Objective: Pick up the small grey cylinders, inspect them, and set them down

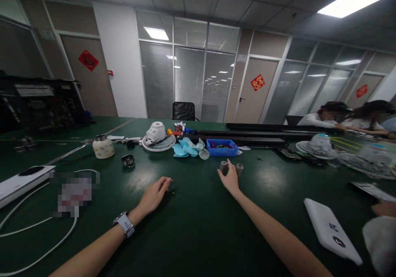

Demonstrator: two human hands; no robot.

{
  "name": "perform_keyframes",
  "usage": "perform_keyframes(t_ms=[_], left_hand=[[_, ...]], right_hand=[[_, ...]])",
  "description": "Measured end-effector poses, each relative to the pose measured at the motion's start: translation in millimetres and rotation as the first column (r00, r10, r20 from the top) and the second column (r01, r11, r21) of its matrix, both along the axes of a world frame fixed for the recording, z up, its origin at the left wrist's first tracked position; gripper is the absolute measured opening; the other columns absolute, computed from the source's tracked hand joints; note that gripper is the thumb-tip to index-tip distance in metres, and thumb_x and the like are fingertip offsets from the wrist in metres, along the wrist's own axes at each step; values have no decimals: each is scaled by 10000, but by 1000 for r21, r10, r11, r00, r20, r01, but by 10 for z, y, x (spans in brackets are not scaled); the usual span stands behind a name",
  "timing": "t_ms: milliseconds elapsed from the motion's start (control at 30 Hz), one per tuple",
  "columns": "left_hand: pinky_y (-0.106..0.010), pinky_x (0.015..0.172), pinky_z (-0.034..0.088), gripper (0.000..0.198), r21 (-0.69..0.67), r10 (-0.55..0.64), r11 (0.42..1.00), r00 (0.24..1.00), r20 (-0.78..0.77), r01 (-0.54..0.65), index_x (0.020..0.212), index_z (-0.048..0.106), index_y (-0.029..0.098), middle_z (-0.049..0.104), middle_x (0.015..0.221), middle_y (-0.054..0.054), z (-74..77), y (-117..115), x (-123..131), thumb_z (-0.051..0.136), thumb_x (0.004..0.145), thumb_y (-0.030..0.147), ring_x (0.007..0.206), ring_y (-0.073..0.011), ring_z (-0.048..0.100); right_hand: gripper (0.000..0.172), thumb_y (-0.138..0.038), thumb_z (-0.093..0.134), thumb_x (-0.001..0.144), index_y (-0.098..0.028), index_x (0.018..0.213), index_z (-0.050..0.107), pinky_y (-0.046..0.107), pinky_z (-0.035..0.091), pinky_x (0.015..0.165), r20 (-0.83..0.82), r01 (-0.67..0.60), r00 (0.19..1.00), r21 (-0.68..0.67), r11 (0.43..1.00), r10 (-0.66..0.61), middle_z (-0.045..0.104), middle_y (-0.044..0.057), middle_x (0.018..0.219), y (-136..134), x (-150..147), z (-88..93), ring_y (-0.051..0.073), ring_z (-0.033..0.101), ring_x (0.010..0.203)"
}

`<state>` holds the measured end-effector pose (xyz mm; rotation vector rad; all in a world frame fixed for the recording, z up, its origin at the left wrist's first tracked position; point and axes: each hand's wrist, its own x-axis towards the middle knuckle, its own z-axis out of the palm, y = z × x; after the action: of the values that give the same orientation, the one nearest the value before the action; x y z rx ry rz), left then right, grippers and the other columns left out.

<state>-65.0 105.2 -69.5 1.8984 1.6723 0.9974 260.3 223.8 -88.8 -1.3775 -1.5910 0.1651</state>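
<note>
My right hand (229, 178) has its thumb and fingers around a small grey metal cylinder (224, 166) that stands upright on the table; it looks like a small motor. A second, similar metal cylinder (239, 169) stands just right of my fingers. Resting on the green tabletop is my left hand (154, 193), its fingers loosely bent and nothing visible in them. A tiny shiny piece (173, 193) lies just right of its fingertips, too small to name. Beyond both hands are light-blue fan blades (185, 148) and a blue tray (222, 148) with coloured wires inside.
A white fan body (156, 134), a cream jar (103, 147) and a black lid (128, 160) stand at the left. White cable (66, 237) loops near the left edge. At the right lie a white panel marked 21 (332, 229) and more fan parts (321, 143). A neighbour's sleeve (379, 242) intrudes; other people sit farther off.
</note>
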Motion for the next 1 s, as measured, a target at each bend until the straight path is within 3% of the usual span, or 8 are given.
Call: perform_keyframes(t_ms=[67,200,333,433,500,600,767,1000], left_hand=[[-307,720,436,490,-1,5,1000,1000,9,-5,1086,603,212,668,839,-30,4,-12,8,314,909,566,797,-208,616],[-306,717,433,501,-2,16,1000,1000,18,-16,1118,575,205,665,840,-28,6,-32,12,299,914,569,787,-202,613],[-310,708,435,521,1,18,1000,1000,24,-18,1145,547,195,659,833,-28,16,-54,24,281,913,579,767,-199,612],[-314,707,438,515,12,13,1000,1000,28,-13,1110,544,189,650,807,-27,37,-71,42,292,904,588,768,-206,615],[-313,696,440,499,21,19,1000,999,37,-20,1063,552,190,649,787,-27,47,-75,50,309,895,591,761,-211,617],[-310,680,442,476,24,19,1000,998,56,-20,1034,552,193,656,782,-29,41,-70,47,331,885,588,737,-210,618],[-304,665,435,483,34,41,998,997,73,-43,1044,544,192,649,751,-24,18,-88,51,325,886,593,707,-203,612],[-301,664,420,523,24,89,996,995,36,-90,1052,546,191,653,770,-31,2,-184,104,316,878,627,731,-201,607]], right_hand=[[665,-349,549,820,-132,1416,349,449,360,1058,88,-36,996,100,994,27,459,162,1341,-218,-116,117,282,435,1263],[523,-348,490,885,-210,1384,416,469,262,1098,294,-197,944,148,969,147,455,111,1353,-679,-454,319,265,381,1288],[445,-415,513,895,-244,1307,525,419,303,1041,393,-368,861,49,928,321,539,88,1242,-963,-826,367,239,450,1199],[392,-501,533,884,-286,1200,622,402,312,1003,439,-506,762,-55,861,476,573,65,1185,-1032,-1063,328,216,471,1157],[368,-537,560,860,-310,1129,667,426,267,1023,468,-541,721,-80,837,510,571,54,1200,-1034,-1185,286,219,449,1178],[259,-497,590,859,-335,1019,713,427,238,1020,477,-551,707,-91,829,522,587,28,1180,-996,-1310,221,206,445,1173],[172,-416,641,845,-285,902,736,341,322,901,434,-543,729,-103,834,529,651,14,968,-905,-1351,161,174,514,1020],[209,-375,573,901,-224,901,718,336,310,876,494,-411,805,65,909,329,677,37,913,-878,-966,218,177,538,959]])
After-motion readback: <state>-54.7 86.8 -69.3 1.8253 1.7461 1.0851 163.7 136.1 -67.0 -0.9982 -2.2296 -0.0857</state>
